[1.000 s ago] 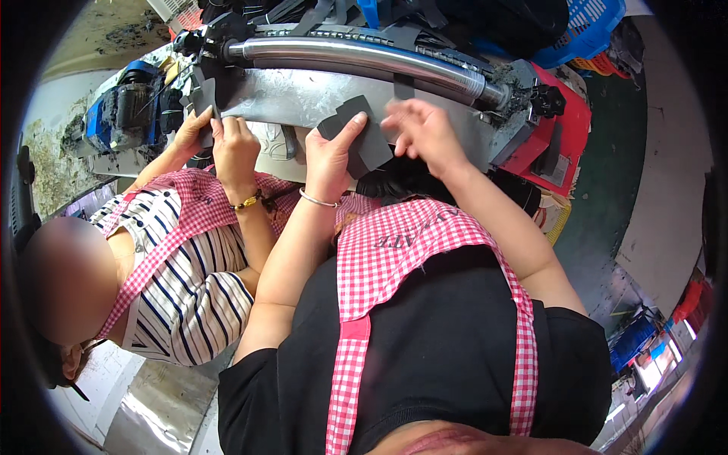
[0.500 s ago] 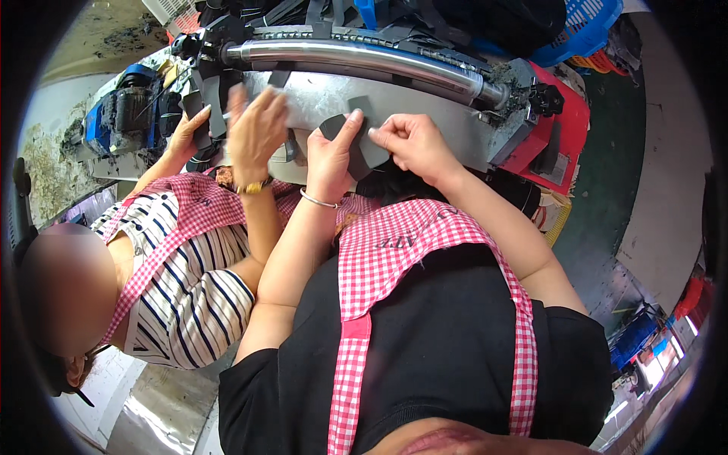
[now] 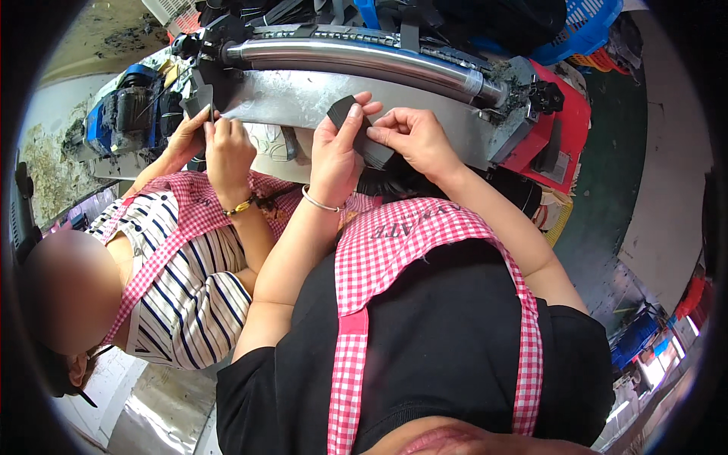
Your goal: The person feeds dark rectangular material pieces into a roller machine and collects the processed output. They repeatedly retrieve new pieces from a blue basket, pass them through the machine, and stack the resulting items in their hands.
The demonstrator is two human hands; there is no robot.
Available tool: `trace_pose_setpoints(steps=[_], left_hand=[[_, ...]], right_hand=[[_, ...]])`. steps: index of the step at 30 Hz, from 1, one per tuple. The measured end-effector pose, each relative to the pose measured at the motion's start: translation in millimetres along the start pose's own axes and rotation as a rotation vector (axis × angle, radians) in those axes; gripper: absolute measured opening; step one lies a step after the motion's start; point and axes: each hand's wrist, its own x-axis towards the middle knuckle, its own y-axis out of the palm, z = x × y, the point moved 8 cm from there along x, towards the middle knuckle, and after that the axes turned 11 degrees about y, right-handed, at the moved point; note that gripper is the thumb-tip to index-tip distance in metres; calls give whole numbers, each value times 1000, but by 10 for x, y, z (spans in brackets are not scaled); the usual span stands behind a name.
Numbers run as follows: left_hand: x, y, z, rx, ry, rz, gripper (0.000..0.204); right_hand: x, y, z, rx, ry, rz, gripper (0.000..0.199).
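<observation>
My left hand is closed around a small stack of dark grey flat strips. The strips are slightly fanned, and their far end shows above my thumb. Beside the stack, my right hand has its thumb and index finger pinched at the strips' edge; whatever lies between those fingertips is hidden. Both hands are in front of a machine with a shiny metal roller and a smooth metal plate. A single dark strip stands out behind the roller.
At my left a co-worker's hands hold grey strips near the plate. A blue motor is at the far left, a red machine end at the right. Blue basket and dark scraps lie behind the roller.
The co-worker's right hand has moved left to their other hand. The strip at the roller's front left is gone from there. In my left hand, the lighter crosswise strip no longer shows.
</observation>
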Motion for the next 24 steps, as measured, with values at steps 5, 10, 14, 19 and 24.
trace_pose_setpoints(steps=[5,10,14,19,24], left_hand=[[-16,-54,50,-1,-100,110,21],[21,-217,42,175,-43,-29,8],[-3,-213,90,61,-166,12,11],[-17,-320,196,86,-195,6,12],[-23,-367,178,59,-198,-24,12]], right_hand=[[-34,-140,88,99,-91,-87,17],[-198,-154,345,-213,-322,-266,15],[-20,-148,1,248,12,37,14],[-8,-111,-120,347,138,73,16],[-10,-121,-134,350,254,92,17]])
